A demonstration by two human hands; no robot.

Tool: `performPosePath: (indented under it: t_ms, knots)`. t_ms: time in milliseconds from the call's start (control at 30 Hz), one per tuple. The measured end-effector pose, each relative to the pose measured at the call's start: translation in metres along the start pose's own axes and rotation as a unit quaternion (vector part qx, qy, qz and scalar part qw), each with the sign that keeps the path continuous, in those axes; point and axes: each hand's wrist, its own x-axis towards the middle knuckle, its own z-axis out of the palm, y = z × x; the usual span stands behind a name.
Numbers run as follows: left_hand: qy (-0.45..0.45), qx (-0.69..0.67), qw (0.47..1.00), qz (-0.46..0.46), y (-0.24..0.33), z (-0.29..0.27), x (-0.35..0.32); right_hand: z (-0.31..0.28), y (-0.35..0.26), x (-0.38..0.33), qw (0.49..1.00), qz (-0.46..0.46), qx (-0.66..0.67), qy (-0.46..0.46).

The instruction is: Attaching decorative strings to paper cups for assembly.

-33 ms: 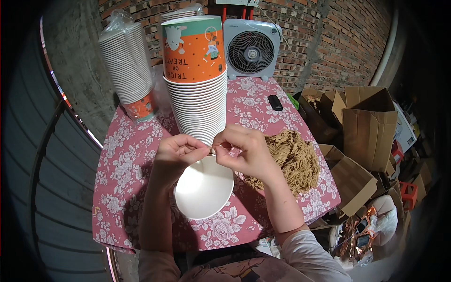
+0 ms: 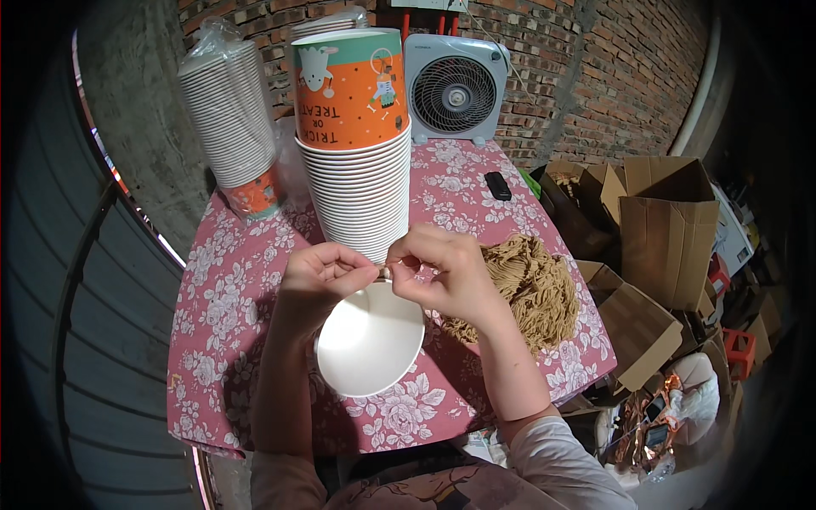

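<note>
A white-lined paper bucket (image 2: 370,348) lies tilted on the table in front of me, its mouth facing me. At its far rim my left hand (image 2: 327,276) is closed in a pinch of thumb and forefinger. My right hand (image 2: 438,268) pinches right beside it, the fingertips of both almost meeting. A small tan bit shows between them, too small to name. Just behind my hands rises a tall stack of nested paper buckets (image 2: 357,187), upside down, the top one orange and green with printed figures. To the right of my right hand lies a heap of tan cords (image 2: 531,293).
A pink flowered cloth (image 2: 399,416) covers the table. Back left stands another bucket stack (image 2: 229,119) in clear plastic. A grey box fan (image 2: 456,89) stands at the far edge, and a small black object (image 2: 498,186) lies nearer. Cardboard boxes (image 2: 667,229) crowd the right side.
</note>
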Motion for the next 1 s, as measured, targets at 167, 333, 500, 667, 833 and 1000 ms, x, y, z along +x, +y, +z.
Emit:
performPosePath:
  t_ms: [167,333,500,667,833,1000]
  knots:
    - [-0.01,-0.019,1.0,0.004,-0.002,-0.001,0.0,-0.001,0.001,0.0,1.0,-0.013,-0.006,0.009]
    - [-0.022,-0.017,1.0,0.002,-0.002,-0.003,0.0,0.001,0.007,0.0,0.999,-0.031,0.007,-0.003]
    - [-0.048,-0.058,0.997,0.006,-0.004,-0.008,-0.001,-0.002,-0.007,0.002,1.0,-0.004,0.006,-0.017]
    - [-0.076,-0.019,0.997,0.006,-0.005,-0.019,0.002,0.002,0.003,0.001,0.998,-0.063,-0.013,-0.012]
    - [-0.125,-0.032,0.991,-0.029,0.0,-0.016,0.0,-0.003,0.005,-0.002,0.997,-0.064,-0.009,-0.039]
    - [-0.135,0.019,0.99,-0.027,0.0,-0.024,-0.003,0.0,-0.001,-0.001,0.997,-0.053,-0.01,-0.051]
